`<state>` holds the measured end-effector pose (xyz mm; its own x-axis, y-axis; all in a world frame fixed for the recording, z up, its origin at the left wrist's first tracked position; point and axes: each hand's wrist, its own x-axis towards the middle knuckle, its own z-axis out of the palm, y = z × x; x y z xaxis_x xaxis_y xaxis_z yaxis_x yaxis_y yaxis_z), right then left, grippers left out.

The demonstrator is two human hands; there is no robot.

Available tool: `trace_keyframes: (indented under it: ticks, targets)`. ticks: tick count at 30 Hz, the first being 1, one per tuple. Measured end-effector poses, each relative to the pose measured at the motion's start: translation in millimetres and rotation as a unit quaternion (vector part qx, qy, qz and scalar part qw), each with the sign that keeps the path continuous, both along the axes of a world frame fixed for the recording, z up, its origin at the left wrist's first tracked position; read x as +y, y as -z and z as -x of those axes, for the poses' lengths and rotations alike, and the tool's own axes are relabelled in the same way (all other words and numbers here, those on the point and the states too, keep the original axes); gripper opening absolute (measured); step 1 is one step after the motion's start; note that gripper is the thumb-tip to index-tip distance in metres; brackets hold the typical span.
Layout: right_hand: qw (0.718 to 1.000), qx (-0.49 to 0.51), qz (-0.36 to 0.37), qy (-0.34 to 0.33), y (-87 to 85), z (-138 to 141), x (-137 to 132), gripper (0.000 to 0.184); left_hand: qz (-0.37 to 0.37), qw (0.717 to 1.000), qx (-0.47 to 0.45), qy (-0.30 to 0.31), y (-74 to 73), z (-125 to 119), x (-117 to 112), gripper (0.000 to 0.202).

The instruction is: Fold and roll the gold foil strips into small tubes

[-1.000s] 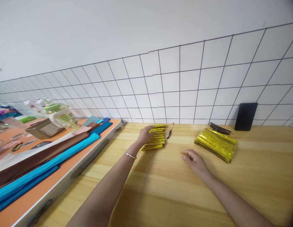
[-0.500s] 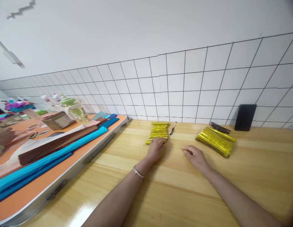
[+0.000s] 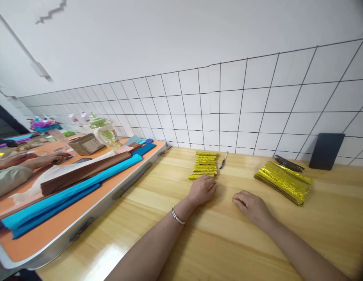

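Observation:
My left hand rests palm down on the wooden table, its loosely curled fingers just short of the near end of a row of folded gold foil strips. It holds nothing I can see. My right hand lies on the wood a little to the right, fingers curled under in a loose fist, with nothing visible in it. A stack of flat gold foil sheets lies further right, apart from both hands.
A pen lies beside the strips near the tiled wall. A dark clip and a black phone stand at the back right. At left an orange table carries blue and brown crepe rolls, a box, a bottle. Another person's arm rests there.
My left hand has drawn back from on top of the gold strips to the table just in front of them. The right hand has stayed put. The view has swung left.

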<state>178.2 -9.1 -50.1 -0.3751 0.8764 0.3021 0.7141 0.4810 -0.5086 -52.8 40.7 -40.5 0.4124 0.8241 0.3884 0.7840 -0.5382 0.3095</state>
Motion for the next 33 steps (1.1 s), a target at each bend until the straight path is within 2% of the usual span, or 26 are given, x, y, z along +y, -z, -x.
trace_keyframes:
  ticks: [4, 8, 18, 25, 28, 30, 33]
  targets:
    - [0.999, -0.041, -0.007, -0.01, -3.0, 2, -2, 0.024, 0.007, 0.997, 0.013, -0.069, 6.0, 9, 4, 0.043]
    - [0.998, -0.068, -0.008, -0.009, -6.4, 4, -4, 0.023, 0.014, 0.994, 0.022, -0.106, 11.0, 16, 11, 0.042]
    - [0.996, -0.08, -0.003, -0.028, -15.8, 3, -10, 0.022, -0.001, 0.995, 0.017, -0.095, 8.1, 14, 12, 0.03]
    - [0.985, -0.163, 0.026, -0.043, -38.5, -1, -12, 0.02, 0.002, 0.998, -0.002, -0.061, 9.4, 15, 13, 0.029]
    - [0.986, -0.166, 0.017, 0.002, -55.6, -23, -3, 0.02, 0.007, 0.999, -0.01, -0.031, 9.6, 13, 11, 0.029]
    - [0.985, -0.164, 0.007, 0.048, -68.0, -50, 7, 0.026, 0.011, 1.0, -0.012, -0.009, 9.5, 11, 11, 0.028]
    - [0.97, -0.156, -0.045, 0.183, -80.7, -104, 22, 0.027, 0.017, 1.0, -0.013, 0.017, 9.0, 10, 9, 0.026]
